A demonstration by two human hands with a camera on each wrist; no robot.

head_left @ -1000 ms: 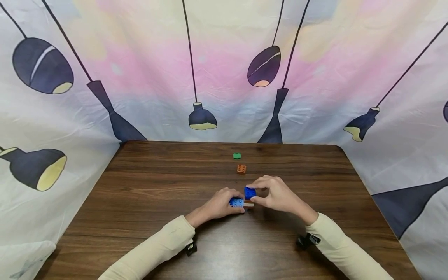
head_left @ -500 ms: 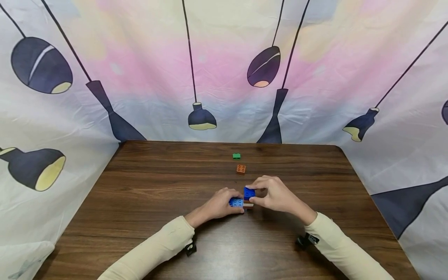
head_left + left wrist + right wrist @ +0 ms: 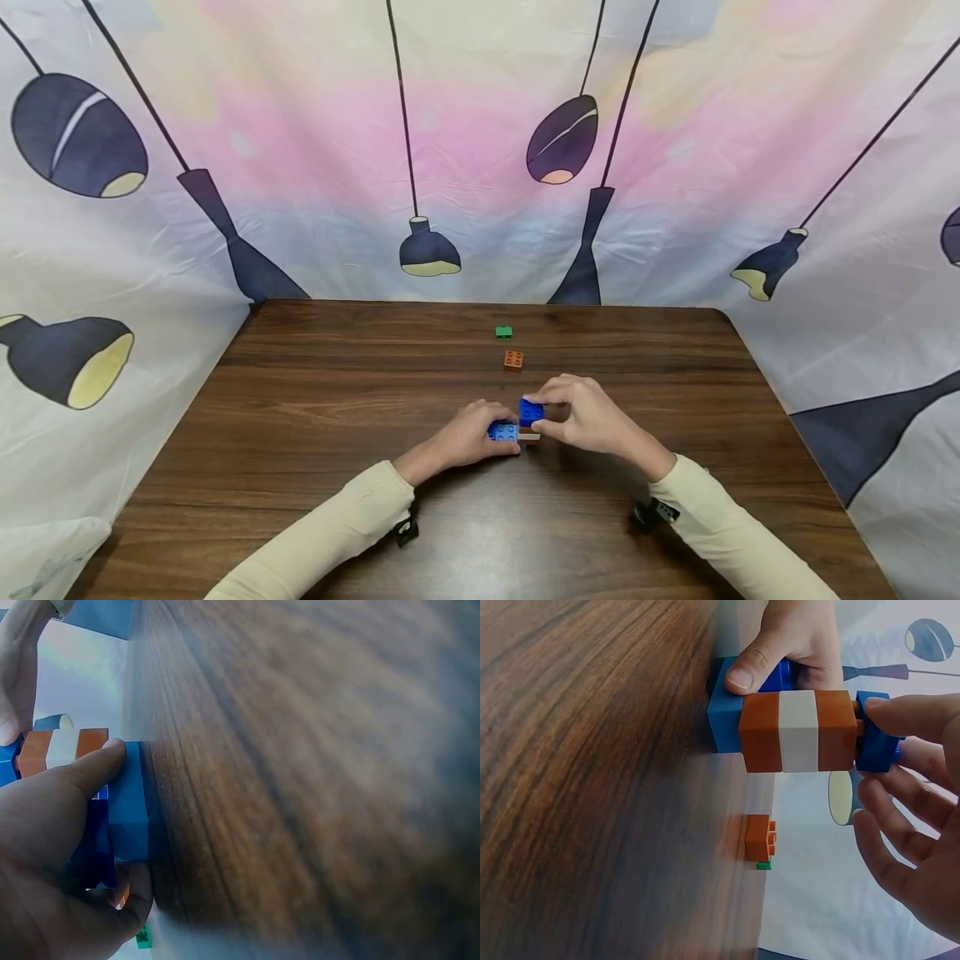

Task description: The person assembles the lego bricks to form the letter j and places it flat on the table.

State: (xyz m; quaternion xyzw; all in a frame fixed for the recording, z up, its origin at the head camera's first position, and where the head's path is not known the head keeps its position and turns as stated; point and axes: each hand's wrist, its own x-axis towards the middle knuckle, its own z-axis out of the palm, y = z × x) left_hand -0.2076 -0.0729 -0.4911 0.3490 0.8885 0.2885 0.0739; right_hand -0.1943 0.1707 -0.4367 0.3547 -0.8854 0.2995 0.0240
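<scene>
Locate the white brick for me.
In the right wrist view, the white brick is upper right of centre, stacked between a lower orange brick and an upper orange brick, below the dark blue brick in the right hand.

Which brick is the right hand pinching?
The right hand pinches the dark blue brick topping the orange-and-white stack. The other dark blue brick sits lower, by the left hand; the loose orange brick and green brick lie farther back, untouched.

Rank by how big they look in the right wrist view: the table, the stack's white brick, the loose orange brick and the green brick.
1. Table
2. White brick
3. Loose orange brick
4. Green brick
The bricks sit at different distances from the camera, so their true sizes are unsure.
</scene>
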